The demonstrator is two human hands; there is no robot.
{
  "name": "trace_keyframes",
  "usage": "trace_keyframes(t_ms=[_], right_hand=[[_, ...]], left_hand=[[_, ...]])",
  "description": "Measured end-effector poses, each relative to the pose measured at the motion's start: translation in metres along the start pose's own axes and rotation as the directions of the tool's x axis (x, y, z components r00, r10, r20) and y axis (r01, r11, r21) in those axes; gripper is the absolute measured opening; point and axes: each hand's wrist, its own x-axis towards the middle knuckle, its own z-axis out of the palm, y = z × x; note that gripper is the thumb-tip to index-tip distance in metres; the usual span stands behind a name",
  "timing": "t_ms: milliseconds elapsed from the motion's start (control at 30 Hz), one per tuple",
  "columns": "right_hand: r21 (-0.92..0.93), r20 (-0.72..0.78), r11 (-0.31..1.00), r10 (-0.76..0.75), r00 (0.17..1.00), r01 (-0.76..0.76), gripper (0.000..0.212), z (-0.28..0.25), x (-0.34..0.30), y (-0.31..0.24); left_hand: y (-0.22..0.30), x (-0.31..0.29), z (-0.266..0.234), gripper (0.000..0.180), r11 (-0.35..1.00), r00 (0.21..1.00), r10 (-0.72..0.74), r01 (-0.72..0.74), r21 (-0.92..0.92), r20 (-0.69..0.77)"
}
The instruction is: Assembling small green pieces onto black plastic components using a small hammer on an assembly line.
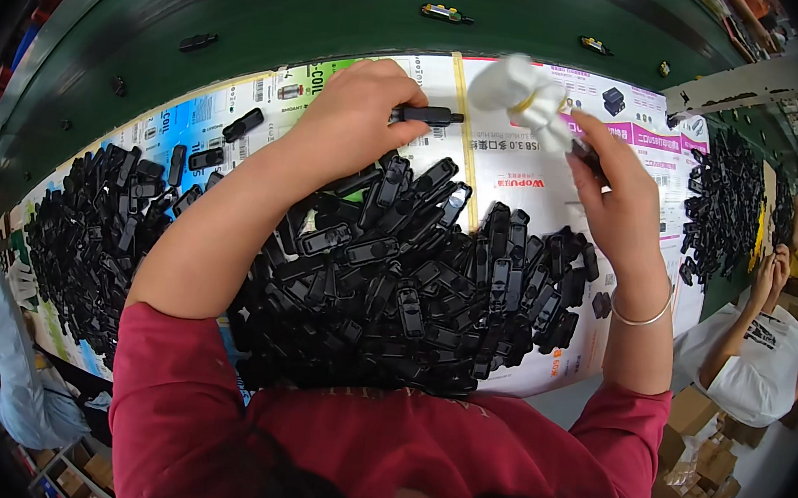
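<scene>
My left hand [367, 102] grips a slim black plastic casing [428, 115] between thumb and fingers. The casing lies crosswise just above the board-covered table, its narrow tip pointing right. My right hand [619, 193] is closed round the dark handle of a white-headed mallet [521, 96]. The mallet head is smeared by motion and hangs to the right of the casing, apart from it. Below both hands spreads a big heap of black casings [414, 289]. Several loose casings [244, 125] lie left of my left forearm.
A green conveyor belt [327, 2] runs along the far side, carrying a few parts such as a yellow-and-silver one [444, 12]. More black casings pile up at left [94, 220] and far right [730, 199]. People work on both sides; cardboard boxes [691, 412] stand lower right.
</scene>
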Motion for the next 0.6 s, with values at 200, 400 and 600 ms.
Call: trace_keyframes(t_ms=[200, 400, 600], right_hand=[[-0.223, 0.150, 0.923, -0.285, 0.947, 0.313, 0.045, 0.011, 0.002, 0.006], [-0.194, 0.121, 0.955, -0.203, 0.972, 0.224, 0.040, 0.014, 0.002, 0.001], [-0.011, 0.202, 0.991, 0.134, 0.970, -0.134, 0.037, 0.009, 0.004, 0.026]], left_hand=[[-0.003, 0.000, 0.005, 0.023, 0.999, 0.998, 0.039, -0.038, 0.017, -0.041], [-0.001, -0.001, 0.006, 0.022, 0.997, 0.999, 0.034, -0.031, 0.076, -0.039], [-0.012, 0.005, -0.019, 0.023, 0.955, 1.000, -0.018, 0.019, 0.295, -0.006]])
